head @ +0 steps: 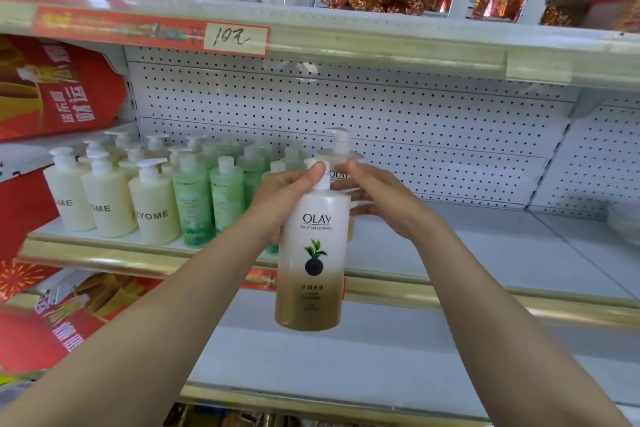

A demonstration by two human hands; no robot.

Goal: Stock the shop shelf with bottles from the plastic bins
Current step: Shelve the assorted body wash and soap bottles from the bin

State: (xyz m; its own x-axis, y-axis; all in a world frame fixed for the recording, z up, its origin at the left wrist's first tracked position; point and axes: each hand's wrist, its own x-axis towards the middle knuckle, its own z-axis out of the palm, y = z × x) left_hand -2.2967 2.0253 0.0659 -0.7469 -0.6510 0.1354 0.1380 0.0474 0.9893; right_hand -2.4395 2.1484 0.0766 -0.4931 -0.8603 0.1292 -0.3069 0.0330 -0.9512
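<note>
My left hand grips a white-and-gold Olay pump bottle near its neck, thumb against the pump collar, and holds it upright in the air in front of the middle shelf. Directly behind it a second Olay bottle stands on that shelf, mostly hidden. My right hand wraps round this rear bottle from the right, thumb near its shoulder and fingers along its side. No plastic bins are in view.
Cream pump bottles and green bottles fill the shelf's left part; bare shelf lies to the right. Red gift boxes crowd the left edge. A lower shelf runs below, and the upper shelf carries a price tag.
</note>
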